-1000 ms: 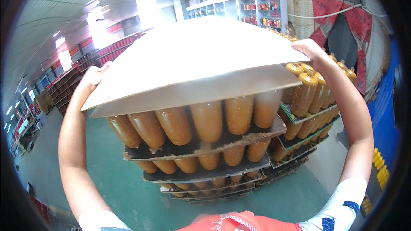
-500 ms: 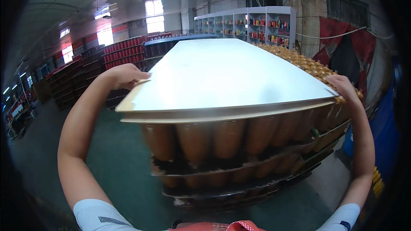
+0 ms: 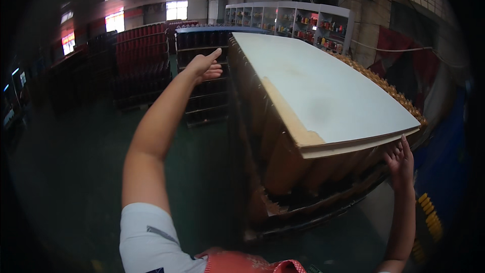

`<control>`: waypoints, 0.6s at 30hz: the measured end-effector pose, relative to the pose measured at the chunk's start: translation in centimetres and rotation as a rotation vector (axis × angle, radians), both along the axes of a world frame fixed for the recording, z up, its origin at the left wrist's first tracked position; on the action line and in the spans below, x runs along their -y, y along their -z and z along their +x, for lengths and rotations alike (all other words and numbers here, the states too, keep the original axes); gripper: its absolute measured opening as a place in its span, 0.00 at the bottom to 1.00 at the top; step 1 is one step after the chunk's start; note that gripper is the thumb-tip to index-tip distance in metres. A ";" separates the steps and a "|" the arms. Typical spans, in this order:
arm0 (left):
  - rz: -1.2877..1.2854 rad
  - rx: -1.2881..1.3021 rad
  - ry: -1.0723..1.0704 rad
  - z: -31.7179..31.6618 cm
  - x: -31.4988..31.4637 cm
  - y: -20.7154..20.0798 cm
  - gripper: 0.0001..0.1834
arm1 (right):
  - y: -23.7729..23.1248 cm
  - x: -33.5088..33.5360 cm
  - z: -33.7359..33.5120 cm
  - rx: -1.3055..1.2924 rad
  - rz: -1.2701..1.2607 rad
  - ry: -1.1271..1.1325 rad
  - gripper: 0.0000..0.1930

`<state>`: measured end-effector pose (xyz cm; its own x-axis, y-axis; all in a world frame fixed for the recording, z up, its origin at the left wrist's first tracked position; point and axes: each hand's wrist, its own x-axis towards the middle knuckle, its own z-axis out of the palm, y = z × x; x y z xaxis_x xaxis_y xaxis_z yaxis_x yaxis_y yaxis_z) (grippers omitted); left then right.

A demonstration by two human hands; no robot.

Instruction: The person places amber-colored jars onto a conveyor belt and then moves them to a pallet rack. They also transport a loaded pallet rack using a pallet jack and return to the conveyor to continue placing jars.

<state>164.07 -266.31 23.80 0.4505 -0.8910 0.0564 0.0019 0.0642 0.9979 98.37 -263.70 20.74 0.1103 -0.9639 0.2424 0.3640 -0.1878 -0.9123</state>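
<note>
A large white board (image 3: 323, 86) with a bare tan strip along its left edge lies on top of a stack of amber-brown bottles (image 3: 285, 172). A second pale board edge (image 3: 348, 148) shows just beneath it. My left hand (image 3: 204, 65) is in the air to the left of the stack, open, fingers stretched out and apart from the board. At the near right corner my right hand (image 3: 398, 161) reaches up under the boards' front edge, its fingers extended and a fingertip against the rim. I see no grip in it; part of that hand is in shadow.
Stacks of dark red bottles (image 3: 141, 60) stand at the far left, beside a rack-like stack with a blue top (image 3: 217, 29). White shelves (image 3: 288, 17) with colourful bottles line the back. Golden bottles (image 3: 376, 78) run along the right, near a blue sheet (image 3: 444, 146).
My left hand has let go of the board's left edge and moved right and forward. My right hand has dropped below the near right corner. The view has turned, bringing the stack's left side into sight.
</note>
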 end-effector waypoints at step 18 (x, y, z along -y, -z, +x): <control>-0.225 -0.364 0.150 11.2 28.2 4.4 0.43 | -1.2 0.7 12.5 -0.065 0.087 0.408 0.25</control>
<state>175.25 -294.50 19.40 0.3434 -0.9318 0.1176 0.3763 0.2512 0.8918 110.88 -264.38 21.97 -0.2723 -0.9482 0.1639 0.2164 -0.2263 -0.9497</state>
